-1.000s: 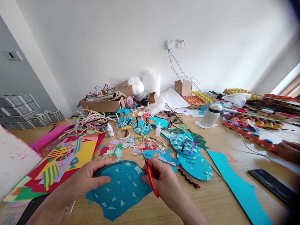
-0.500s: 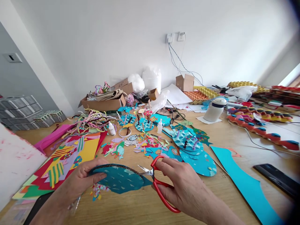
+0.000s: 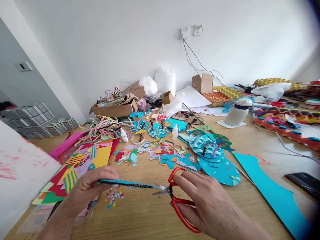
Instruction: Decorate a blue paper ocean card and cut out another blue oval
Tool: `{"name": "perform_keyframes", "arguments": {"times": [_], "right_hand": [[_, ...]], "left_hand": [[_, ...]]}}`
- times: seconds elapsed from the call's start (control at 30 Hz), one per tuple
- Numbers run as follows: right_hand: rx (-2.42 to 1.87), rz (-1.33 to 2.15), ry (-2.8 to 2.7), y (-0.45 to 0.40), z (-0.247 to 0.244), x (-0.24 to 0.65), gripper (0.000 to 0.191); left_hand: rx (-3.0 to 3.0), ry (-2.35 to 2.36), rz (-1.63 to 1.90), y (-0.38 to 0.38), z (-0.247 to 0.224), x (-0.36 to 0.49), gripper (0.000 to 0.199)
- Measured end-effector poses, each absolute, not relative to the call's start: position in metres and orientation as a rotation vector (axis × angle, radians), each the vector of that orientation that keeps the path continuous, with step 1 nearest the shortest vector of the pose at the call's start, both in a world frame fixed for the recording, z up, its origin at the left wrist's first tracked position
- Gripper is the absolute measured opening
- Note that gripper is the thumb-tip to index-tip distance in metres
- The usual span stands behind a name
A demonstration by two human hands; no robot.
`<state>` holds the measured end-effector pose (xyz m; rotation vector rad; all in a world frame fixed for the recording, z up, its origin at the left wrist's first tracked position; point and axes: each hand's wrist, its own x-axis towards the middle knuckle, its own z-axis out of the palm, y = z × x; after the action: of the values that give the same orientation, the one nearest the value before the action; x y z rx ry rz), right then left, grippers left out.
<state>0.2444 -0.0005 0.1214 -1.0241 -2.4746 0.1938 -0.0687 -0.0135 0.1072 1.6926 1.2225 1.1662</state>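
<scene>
My left hand (image 3: 96, 183) pinches the left end of a blue corrugated cardboard piece (image 3: 127, 184), turned nearly edge-on so its dark fluted edge faces me. In my right hand (image 3: 202, 200) is a pair of red-handled scissors (image 3: 172, 193), fingers through the loops. The blades are parted, their tips close to the right end of the cardboard; whether they touch it I cannot tell. Small coloured paper bits (image 3: 114, 196) lie on the table beyond my left hand. Further off are paper scraps and cut paper fish (image 3: 133, 156).
Blue decorated ovals (image 3: 217, 170) overlap right of centre, beside a large blue sheet (image 3: 265, 186) and a black phone (image 3: 303, 183). Two glue bottles (image 3: 175, 132) stand mid-table. Coloured paper sheets (image 3: 105, 151) lie left. A white jar (image 3: 238, 111) and cardboard boxes (image 3: 203, 83) stand further back.
The cardboard has been tilted from showing its blue patterned face to edge-on. A blue flap at its right end no longer shows. The scissors remain at that end, and the view has shifted slightly.
</scene>
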Motion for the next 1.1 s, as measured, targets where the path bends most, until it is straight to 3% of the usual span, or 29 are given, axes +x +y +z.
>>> {"name": "perform_keyframes", "arguments": {"times": [1.1], "right_hand": [[-0.999,0.436,-2.61,0.008,0.121,0.236,0.014]], "left_hand": [[1.671,1.202,0.837,-0.006,0.098,-0.042,0.009]]}}
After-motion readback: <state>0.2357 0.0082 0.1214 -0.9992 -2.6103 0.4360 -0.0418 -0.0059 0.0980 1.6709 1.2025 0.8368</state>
